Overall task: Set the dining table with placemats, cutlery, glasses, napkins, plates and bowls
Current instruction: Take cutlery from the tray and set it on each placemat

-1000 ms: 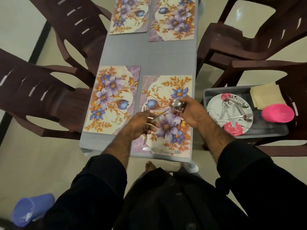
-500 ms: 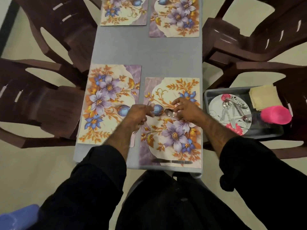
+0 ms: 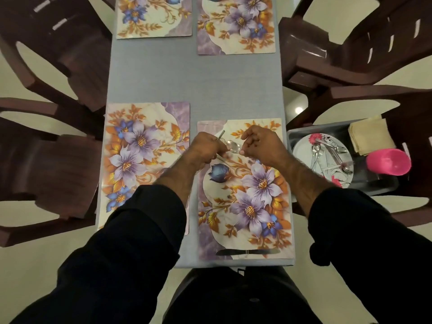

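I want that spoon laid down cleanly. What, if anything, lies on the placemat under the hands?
Nothing visible: the spoon hangs over bare placemat. The only other piece, a knife, lies at its near edge.

The spoon (image 3: 232, 146) is polished, reflective metal. The floral placemats (image 3: 145, 160) look smooth and faintly glossy on a matt grey tabletop (image 3: 196, 85). The chairs (image 3: 350, 50) are shiny brown plastic; the pink cup (image 3: 388, 162) is plastic.

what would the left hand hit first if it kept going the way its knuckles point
Likely the right hand: the left hand points right and slightly away across the placemat, with only the spoon between them. Heights are unclear.
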